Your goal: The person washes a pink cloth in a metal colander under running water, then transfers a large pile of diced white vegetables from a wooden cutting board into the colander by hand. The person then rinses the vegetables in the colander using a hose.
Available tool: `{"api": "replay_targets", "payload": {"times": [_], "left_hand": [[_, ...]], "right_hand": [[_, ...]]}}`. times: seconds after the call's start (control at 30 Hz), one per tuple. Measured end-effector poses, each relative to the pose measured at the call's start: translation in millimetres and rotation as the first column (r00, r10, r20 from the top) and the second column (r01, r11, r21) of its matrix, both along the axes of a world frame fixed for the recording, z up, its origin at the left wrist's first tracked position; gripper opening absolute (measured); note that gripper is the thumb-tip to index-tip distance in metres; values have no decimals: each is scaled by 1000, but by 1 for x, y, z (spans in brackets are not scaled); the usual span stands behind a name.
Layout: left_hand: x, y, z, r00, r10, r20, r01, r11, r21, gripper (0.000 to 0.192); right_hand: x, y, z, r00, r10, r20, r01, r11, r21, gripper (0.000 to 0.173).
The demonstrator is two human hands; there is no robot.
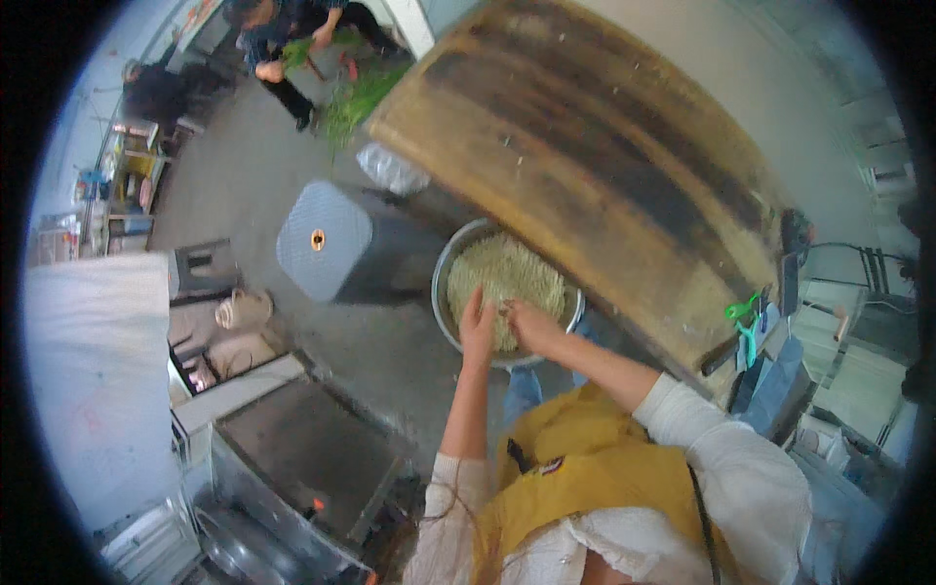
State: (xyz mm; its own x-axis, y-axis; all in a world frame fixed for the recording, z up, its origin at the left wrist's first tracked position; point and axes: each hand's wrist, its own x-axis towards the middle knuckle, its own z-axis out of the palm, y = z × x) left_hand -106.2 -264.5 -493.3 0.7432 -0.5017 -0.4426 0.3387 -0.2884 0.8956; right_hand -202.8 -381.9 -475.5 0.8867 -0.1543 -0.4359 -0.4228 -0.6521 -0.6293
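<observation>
A round metal basin [442, 311] stands low beside the wooden table, full of a pale, finely chopped food [504, 267] whose kind I cannot tell. Over its near part is my left hand [478, 329], palm facing inward, with the thumb and fingers pointing away from me. Close to its right, my right hand [532, 326] has its fingers bent over the same food. The fingertips of both hands nearly meet. Whether either hand holds some of the food is too blurred to tell.
The worn wooden table [585, 161] rises at the basin's right edge, with green-handled scissors [744, 322] near its corner. A grey stool [329, 241] stands left of the basin, a metal sink [256, 534] lower left. Farther off, a person [267, 44] handles green vegetables [358, 102].
</observation>
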Motion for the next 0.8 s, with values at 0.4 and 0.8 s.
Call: {"api": "replay_targets", "payload": {"times": [0.4, 0.8], "left_hand": [[-1, 44, -14, 633, 178, -753, -360, 929, -83, 47], [-10, 90, 86, 736, 109, -669, -409, 858, -311, 42]], "right_hand": [[-22, 65, 64, 838, -181, 514, 219, 976, -14, 30], [-119, 13, -5, 951, -308, 4, 308, 950, -58, 38]]}}
